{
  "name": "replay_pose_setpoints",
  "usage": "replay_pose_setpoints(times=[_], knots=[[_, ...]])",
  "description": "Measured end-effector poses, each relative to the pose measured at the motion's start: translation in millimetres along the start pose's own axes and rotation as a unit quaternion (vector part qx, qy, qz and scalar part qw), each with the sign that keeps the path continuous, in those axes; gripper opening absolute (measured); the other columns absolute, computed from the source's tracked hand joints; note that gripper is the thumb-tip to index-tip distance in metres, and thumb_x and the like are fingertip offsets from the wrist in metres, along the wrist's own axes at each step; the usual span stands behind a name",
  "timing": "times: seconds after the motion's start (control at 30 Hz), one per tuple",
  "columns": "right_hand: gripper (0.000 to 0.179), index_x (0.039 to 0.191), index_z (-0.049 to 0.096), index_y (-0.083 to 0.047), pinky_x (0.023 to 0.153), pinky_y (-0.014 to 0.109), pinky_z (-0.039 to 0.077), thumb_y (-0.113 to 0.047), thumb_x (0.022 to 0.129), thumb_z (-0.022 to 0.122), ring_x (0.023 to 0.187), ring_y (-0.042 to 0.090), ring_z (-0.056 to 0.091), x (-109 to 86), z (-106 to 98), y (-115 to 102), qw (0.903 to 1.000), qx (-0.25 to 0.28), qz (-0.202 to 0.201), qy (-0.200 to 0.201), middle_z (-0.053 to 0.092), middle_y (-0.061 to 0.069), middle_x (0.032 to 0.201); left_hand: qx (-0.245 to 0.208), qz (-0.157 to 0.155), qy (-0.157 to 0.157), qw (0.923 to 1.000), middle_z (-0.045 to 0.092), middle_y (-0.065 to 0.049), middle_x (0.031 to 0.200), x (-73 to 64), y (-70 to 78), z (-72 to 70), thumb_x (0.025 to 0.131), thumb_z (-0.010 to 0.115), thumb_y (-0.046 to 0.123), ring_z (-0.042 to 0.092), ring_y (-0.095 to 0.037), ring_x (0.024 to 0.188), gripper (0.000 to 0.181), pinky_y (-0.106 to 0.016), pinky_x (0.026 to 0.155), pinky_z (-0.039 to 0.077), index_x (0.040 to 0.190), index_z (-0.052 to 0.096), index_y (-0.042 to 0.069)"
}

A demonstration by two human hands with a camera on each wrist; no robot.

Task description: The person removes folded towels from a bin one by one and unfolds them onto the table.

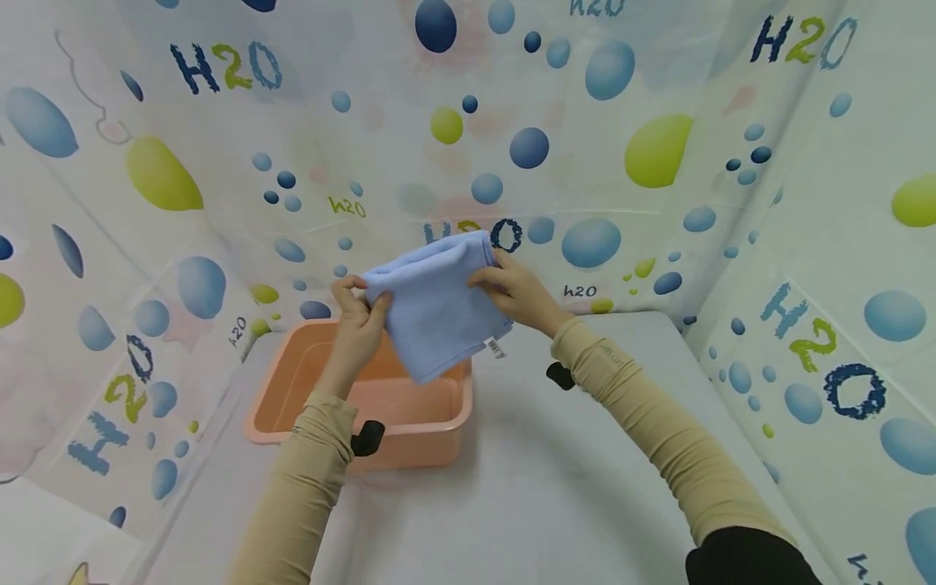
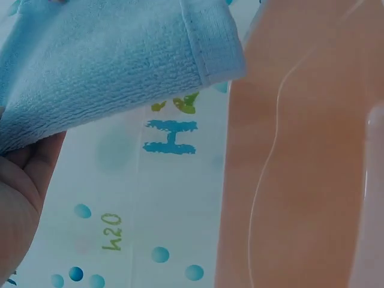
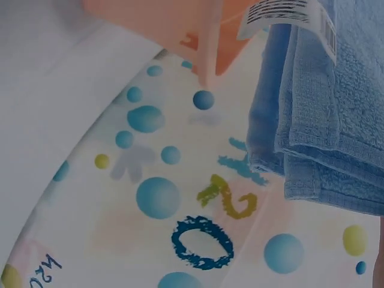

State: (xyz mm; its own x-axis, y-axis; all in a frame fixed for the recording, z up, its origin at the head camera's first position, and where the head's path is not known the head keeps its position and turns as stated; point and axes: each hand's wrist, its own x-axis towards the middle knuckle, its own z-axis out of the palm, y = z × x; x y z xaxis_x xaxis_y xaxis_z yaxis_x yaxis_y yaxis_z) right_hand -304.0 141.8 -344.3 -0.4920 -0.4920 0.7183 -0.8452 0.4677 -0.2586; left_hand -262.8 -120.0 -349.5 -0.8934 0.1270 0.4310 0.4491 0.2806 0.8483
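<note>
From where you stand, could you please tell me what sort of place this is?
Probably a makeshift indoor work corner: spotted sheets around a white table, with an orange tub on it.

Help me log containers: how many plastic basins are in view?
1: the peach plastic basin stands on the white tabletop, partly behind the blue terry towel; no other shows.

The folded light-blue terry-cloth towel (image 1: 439, 313) is plain, its white tag (image 1: 495, 348) barred in black. The rectangular plastic basin (image 1: 417, 449) is solid peach-orange. White wall sheeting (image 1: 398, 162) carries blue and lime-green dots (image 1: 530, 148) and H2O lettering (image 1: 194, 68) in navy, lime and blue. The surface (image 1: 556, 504) is white, the fabric sleeves (image 1: 653, 422) beige.
</note>
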Motion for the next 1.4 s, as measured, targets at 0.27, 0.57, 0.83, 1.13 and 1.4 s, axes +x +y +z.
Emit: replay_pose_setpoints(times=[0.27, 0.57, 0.83, 1.13, 1.4], knots=[[0.023, 0.105, 0.07, -0.004, 0.084, 0.042, 0.053, 0.002, 0.089, 0.055, 0.112, 0.032, 0.058, -13.5, -11, 18, 0.998, 0.019, 0.05, 0.034, 0.059, 0.021, 0.122, 0.033, -0.003, -0.041, 0.9986, 0.045, -0.019, 0.13, 13.2, 14.6, 21.2, 0.1, 0.038, 0.016, 0.05, -0.03, 0.09, 0.03, -0.034, 0.072, 0.041, 0.129, 0.045, 0.012], [0.025, 0.106, 0.07, -0.003, 0.076, 0.019, 0.042, 0.005, 0.087, 0.055, 0.099, 0.024, 0.054, -26.6, -36, 25, 0.9895, 0.065, 0.089, 0.094, 0.058, 0.019, 0.123, -0.006, -0.018, -0.061, 0.9979, 0.044, 0.004, 0.144, 42.3, 4.4, 47.7, 0.099, 0.042, 0.027, 0.049, -0.021, 0.113, 0.032, -0.037, 0.085, 0.043, 0.125, 0.058, 0.035], [0.028, 0.112, 0.065, 0.004, 0.078, 0.018, 0.037, 0.007, 0.09, 0.049, 0.103, 0.03, 0.052, -38.0, -68, 7, 0.9806, 0.069, 0.164, 0.081, 0.053, 0.023, 0.13, -0.045, -0.029, -0.098, 0.9937, 0.046, -0.002, 0.14, 54.6, 11.9, 75.5, 0.097, 0.047, 0.029, 0.051, -0.02, 0.098, 0.034, -0.029, 0.075, 0.045, 0.13, 0.054, 0.03], [0.034, 0.128, 0.058, -0.02, 0.072, 0.024, 0.049, -0.014, 0.096, 0.048, 0.106, 0.019, 0.05, -64.0, -85, 29, 0.9244, 0.214, 0.309, 0.065, 0.04, 0.008, 0.145, -0.183, -0.088, -0.162, 0.9657, 0.023, -0.003, 0.149, 47.9, 11.9, 116.9, 0.092, 0.054, 0.01, 0.039, -0.033, 0.126, 0.063, -0.055, 0.097, 0.043, 0.141, 0.031, 0.041], [0.034, 0.127, 0.059, -0.029, 0.071, 0.023, 0.05, -0.019, 0.095, 0.052, 0.105, 0.012, 0.05, -80.5, -92, 42, 0.9059, 0.254, 0.33, 0.079, 0.04, 0.002, 0.144, -0.191, -0.084, -0.149, 0.9665, 0.024, 0.0, 0.15, 46.6, 5.5, 146.2, 0.089, 0.052, 0.001, 0.037, -0.03, 0.127, 0.064, -0.054, 0.098, 0.041, 0.139, 0.038, 0.039]])
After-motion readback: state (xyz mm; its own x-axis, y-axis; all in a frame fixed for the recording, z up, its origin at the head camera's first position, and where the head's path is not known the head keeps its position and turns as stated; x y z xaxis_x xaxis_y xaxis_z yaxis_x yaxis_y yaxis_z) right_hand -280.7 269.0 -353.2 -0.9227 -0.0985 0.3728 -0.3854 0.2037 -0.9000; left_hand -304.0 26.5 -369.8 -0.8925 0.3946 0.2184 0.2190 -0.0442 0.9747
